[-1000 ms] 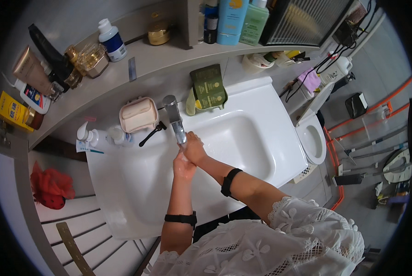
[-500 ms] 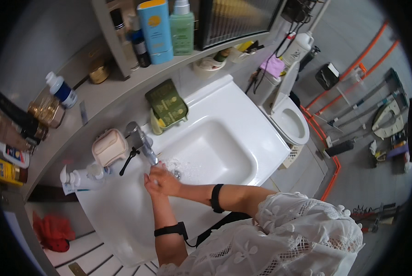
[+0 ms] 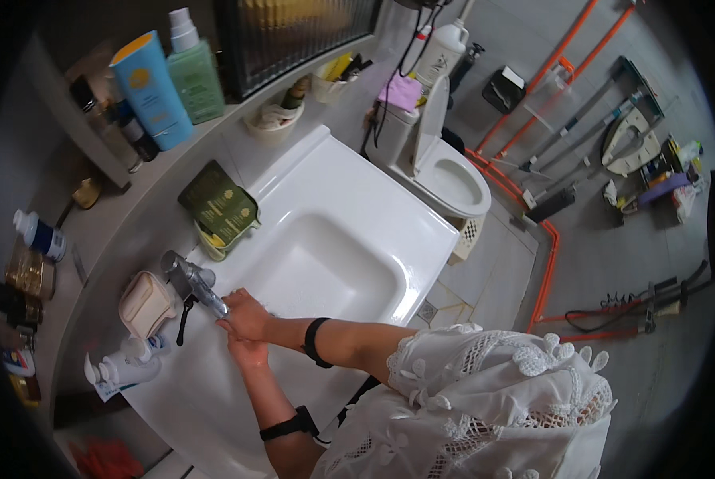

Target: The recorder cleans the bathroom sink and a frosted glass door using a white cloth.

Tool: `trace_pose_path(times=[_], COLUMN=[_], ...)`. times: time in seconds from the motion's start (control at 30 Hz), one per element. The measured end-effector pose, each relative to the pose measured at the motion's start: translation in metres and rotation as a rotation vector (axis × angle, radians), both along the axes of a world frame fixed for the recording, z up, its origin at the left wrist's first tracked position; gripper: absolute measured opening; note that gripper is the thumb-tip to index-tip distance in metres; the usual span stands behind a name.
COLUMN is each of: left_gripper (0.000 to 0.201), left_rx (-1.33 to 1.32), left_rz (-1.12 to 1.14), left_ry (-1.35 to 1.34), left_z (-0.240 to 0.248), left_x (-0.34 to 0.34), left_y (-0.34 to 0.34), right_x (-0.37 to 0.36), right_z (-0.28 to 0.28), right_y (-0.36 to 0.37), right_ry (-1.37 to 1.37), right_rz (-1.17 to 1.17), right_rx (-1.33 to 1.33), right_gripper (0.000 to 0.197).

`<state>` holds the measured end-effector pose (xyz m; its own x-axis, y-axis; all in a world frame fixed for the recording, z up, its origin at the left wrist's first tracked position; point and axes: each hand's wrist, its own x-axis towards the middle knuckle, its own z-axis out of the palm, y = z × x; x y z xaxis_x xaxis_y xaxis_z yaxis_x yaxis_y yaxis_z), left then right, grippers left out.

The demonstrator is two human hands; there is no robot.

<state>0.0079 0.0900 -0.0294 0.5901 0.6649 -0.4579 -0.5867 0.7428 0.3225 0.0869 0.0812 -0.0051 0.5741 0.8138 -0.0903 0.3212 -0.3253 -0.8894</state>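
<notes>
My right hand is at the end of the chrome faucet, over the white sink. Its fingers curl in, and what they close on is hidden. Just below and against it is my left hand, its fingers mostly covered by the right one, so their pose is unclear. A little splashing water shows beside the right hand. Black bands circle both forearms. Left of the faucet are a slim black item, a pale pink box and a white pump bottle.
A green soft pack stands on the sink's back edge. Above it, a curved shelf holds a blue bottle, a green spray bottle and jars. At the right are a toilet, orange pipes and wall-hung cleaning tools.
The view has swung, so the sink and faucet lie farther left and the toilet shows more fully. My hands, clasped under the spout before, are now slightly offset, the right above the left.
</notes>
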Motion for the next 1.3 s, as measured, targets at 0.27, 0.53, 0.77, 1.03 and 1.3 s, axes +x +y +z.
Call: trace_pose_path(times=[0.27, 0.53, 0.77, 1.03, 1.3], left_gripper=[0.032, 0.028, 0.056, 0.048, 0.041], left_rx=[0.281, 0.009, 0.504, 0.065, 0.1], left_rz=[-0.091, -0.042, -0.195, -0.109, 0.004], left_ry=[-0.244, -0.283, -0.32, -0.221, -0.097], left_z=[-0.127, -0.113, -0.13, -0.025, -0.072], left_x=[-0.039, -0.015, -0.086, -0.014, -0.021], left_y=[0.048, 0.044, 0.07, 0.016, 0.022], right_x=[-0.037, -0.027, -0.095, -0.011, -0.035], right_z=[-0.026, -0.011, -0.021, 0.002, 0.014], right_y=[0.006, 0.002, 0.013, -0.01, 0.0], right_ry=[-0.096, -0.128, -0.387, -0.226, -0.297], right_rz=[0.196, -0.014, -0.002, 0.167, 0.164], right_rx=[0.037, -0.046, 0.151, 0.057, -0.138], right_gripper=[0.014, 0.025, 0.019, 0.024, 0.044])
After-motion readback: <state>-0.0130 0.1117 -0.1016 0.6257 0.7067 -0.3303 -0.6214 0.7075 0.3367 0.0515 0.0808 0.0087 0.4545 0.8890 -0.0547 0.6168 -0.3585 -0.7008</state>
